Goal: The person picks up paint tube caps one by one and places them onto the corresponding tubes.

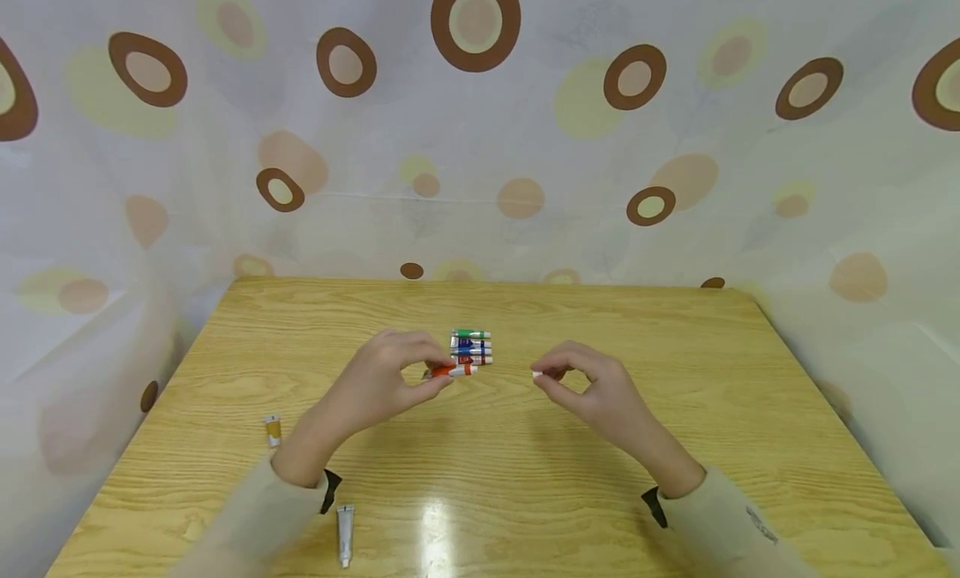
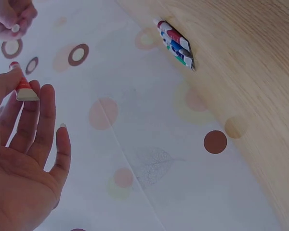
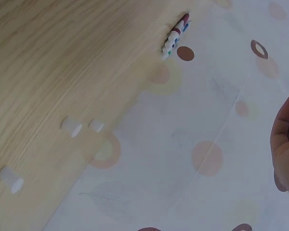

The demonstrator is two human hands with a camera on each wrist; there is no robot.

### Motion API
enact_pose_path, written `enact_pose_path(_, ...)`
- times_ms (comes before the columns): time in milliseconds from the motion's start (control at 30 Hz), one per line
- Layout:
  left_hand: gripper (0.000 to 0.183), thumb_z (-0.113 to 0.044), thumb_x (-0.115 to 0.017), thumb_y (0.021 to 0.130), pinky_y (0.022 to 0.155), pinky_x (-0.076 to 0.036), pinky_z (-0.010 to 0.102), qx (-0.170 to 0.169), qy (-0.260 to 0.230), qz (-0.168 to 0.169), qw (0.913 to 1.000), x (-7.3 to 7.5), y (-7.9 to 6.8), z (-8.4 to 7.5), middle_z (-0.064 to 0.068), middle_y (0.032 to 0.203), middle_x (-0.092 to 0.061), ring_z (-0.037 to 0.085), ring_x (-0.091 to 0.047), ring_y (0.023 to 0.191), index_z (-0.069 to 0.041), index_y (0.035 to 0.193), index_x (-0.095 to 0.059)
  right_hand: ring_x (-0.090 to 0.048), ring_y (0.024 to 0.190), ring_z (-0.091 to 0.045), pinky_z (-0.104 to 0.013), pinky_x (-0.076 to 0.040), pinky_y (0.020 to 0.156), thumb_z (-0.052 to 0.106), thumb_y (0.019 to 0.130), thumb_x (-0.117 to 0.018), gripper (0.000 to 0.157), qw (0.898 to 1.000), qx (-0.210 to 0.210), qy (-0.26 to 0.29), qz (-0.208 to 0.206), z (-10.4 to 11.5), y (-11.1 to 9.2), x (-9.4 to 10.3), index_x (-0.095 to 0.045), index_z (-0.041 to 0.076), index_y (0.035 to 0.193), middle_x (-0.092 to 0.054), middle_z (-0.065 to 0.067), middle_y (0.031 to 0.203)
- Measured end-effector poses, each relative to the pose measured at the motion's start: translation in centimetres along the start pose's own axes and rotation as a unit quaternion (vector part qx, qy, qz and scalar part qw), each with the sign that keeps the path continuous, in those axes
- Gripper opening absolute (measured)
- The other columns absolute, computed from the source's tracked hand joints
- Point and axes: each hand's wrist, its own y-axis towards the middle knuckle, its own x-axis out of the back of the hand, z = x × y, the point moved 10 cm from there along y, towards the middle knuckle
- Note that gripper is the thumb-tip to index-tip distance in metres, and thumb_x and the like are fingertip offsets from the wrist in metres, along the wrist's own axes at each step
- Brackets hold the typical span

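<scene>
In the head view my left hand (image 1: 386,374) pinches an orange-red paint tube (image 1: 463,370) between thumb and fingertips, its nozzle end pointing right. The left wrist view shows the same tube (image 2: 25,89) with its flat pale end toward the camera and a red tip beyond. Across a gap, my right hand (image 1: 592,386) pinches a small white cap (image 1: 537,374) with thumb and fingers. That cap (image 2: 16,28) also shows in the left wrist view. Only part of my right hand (image 3: 286,149) enters the right wrist view; its fingertips are out of frame.
Just behind the held tube, several paint tubes lie in a row, among them a green tube (image 1: 472,334). A yellow tube (image 1: 273,432) and a silver tube (image 1: 345,532) lie at the left. White cylindrical pieces (image 3: 71,126) stand on the wooden table (image 3: 48,57). A patterned curtain (image 1: 480,145) hangs behind.
</scene>
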Motion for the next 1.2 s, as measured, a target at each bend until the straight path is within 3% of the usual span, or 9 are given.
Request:
enact_pose_path(433,0.012,-0.013,-0.087,0.083,0.073,-0.053,0.03,-0.003,-0.024,-0.019,0.9995,-0.1,0.9,-0.8,-0.006,0.088,-0.074,0.005,-0.063,0.074,-0.015,0.093,-0.079,-0.066,0.084,-0.007,-0.016,-0.055,0.076,-0.005,0.087,-0.077,0.027,0.997,0.052,0.021,-0.049,1.7,0.9,0.2,-0.077,0.015,0.104,-0.075,-0.002,0.097)
enact_pose_path(967,0.014,-0.011,-0.088,0.08,0.074,-0.052,0.029,-0.031,-0.041,-0.029,0.9982,-1.0,1.6,-1.9,-0.004,0.088,-0.074,0.007,-0.062,0.074,-0.011,0.092,-0.08,-0.068,0.084,-0.011,-0.021,-0.058,0.076,-0.008,0.085,-0.078,0.025,0.995,0.06,0.062,-0.039,2.2,1.1,-1.4,-0.076,0.009,0.102,-0.075,-0.005,0.096)
enact_pose_path(1200,0.015,-0.01,-0.088,0.08,0.073,-0.052,0.027,-0.024,-0.055,-0.026,0.9979,-1.5,1.4,-2.0,-0.004,0.09,-0.074,0.006,-0.062,0.075,-0.012,0.093,-0.08,-0.068,0.083,-0.011,-0.025,-0.06,0.075,-0.008,0.084,-0.079,0.025,0.996,0.059,0.052,-0.047,2.0,0.8,-1.7,-0.076,0.01,0.1,-0.075,-0.005,0.096)
